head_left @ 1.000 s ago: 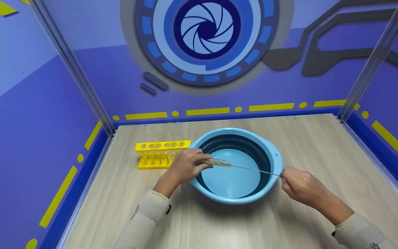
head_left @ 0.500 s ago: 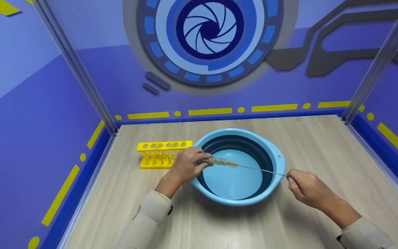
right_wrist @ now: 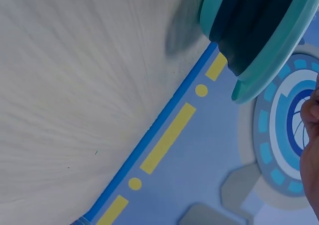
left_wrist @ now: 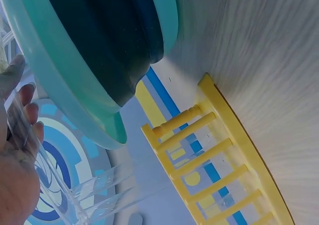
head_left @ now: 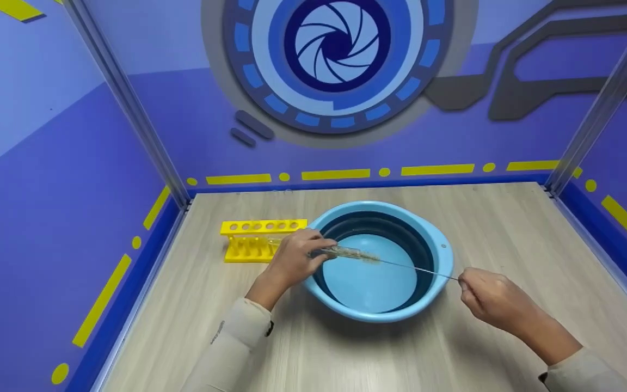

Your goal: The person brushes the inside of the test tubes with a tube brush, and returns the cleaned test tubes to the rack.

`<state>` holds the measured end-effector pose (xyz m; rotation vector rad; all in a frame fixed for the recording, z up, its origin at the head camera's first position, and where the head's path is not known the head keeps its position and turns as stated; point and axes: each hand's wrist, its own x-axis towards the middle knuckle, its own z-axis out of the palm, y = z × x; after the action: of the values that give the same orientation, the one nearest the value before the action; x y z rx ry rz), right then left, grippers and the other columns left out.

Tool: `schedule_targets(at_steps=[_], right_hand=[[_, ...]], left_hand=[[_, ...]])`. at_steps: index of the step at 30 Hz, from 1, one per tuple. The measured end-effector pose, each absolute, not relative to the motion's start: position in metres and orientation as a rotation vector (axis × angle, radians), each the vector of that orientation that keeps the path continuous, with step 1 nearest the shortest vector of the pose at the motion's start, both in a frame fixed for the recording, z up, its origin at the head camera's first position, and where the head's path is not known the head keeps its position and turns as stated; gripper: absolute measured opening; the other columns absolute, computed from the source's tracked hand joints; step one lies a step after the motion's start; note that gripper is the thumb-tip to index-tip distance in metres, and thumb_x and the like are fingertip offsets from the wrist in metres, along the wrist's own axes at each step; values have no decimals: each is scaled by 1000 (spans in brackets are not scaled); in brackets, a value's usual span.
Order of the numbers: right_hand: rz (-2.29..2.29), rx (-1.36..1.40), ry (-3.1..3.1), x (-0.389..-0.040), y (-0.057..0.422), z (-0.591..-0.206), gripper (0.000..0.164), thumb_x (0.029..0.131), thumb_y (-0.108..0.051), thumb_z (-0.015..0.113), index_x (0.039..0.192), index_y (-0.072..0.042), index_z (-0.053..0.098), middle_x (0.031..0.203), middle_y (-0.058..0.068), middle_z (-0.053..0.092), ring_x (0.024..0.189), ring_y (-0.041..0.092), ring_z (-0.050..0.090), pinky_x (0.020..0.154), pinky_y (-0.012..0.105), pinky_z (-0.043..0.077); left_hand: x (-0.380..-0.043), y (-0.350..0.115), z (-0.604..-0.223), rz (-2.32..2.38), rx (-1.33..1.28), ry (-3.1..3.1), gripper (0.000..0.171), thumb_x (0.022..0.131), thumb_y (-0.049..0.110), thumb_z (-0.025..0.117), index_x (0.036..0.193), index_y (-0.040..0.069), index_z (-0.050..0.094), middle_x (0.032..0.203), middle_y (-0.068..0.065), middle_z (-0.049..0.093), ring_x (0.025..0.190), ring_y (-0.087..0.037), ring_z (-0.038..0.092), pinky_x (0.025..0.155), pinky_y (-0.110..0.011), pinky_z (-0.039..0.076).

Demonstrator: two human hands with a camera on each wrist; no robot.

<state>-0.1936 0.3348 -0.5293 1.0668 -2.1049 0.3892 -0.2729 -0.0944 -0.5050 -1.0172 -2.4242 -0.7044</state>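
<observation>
Over the left side of a blue basin (head_left: 368, 316), my left hand (head_left: 294, 258) grips a clear glass test tube (left_wrist: 46, 177) lying nearly level, its mouth toward the right. A test tube brush (head_left: 367, 256) has its pale bristles partly in that mouth, with the tip end hidden by the tube and fingers. Its thin wire handle slopes down to the right across the basin, and my right hand (head_left: 501, 296) pinches the far end just beyond the rim. In the right wrist view only the edge of the right hand (right_wrist: 311, 135) shows.
A yellow test tube rack (head_left: 263, 224) stands left of the basin, partly behind the left hand; clear tubes (left_wrist: 102, 197) show near it in the left wrist view. Blue printed walls (head_left: 264, 158) enclose the wooden table (head_left: 199, 305) at the back and sides.
My right hand has drawn a little to the right, pulling more of the brush's bristles out of the tube. The left hand holds its place over the basin. The head view has shifted slightly.
</observation>
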Motion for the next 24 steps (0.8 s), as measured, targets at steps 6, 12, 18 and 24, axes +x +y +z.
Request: schedule_targets(at_steps=[6,12,18,24], right_hand=[[657,992,-2210,-187,338,-532,26,86,12,58,82,-14,56,71,-15,42,67,-9,33,55,8,30],[1047,865,-2394,-177,333,-527,39,96,16,56,82,-20,59,66,-17,46,60,-8,39,50,13,37],[1519,838,-2555,-177,340,-516,37,111,4,42,79,-7,56,62,2,48,55,0,42,45,25,37],[2181,715,-2592,-183,352,-504,38,117,-11,31,89,13,40,70,-4,43,53,17,22,44,38,16]], left_hand=[[-275,-95,-508,-640,-1008,-2412,28,96,30,81,124,24,82,97,0,74,89,-17,66,85,-29,60],[-277,-96,-512,-567,-1030,-2331,26,96,29,81,121,24,82,96,1,73,88,-16,66,84,-28,60],[-280,-97,-513,-521,-1002,-2261,25,95,26,82,120,25,82,96,3,73,89,-15,66,85,-28,59],[-280,-97,-508,-457,-1002,-2219,24,98,25,79,122,25,82,100,1,74,91,-16,67,87,-27,59]])
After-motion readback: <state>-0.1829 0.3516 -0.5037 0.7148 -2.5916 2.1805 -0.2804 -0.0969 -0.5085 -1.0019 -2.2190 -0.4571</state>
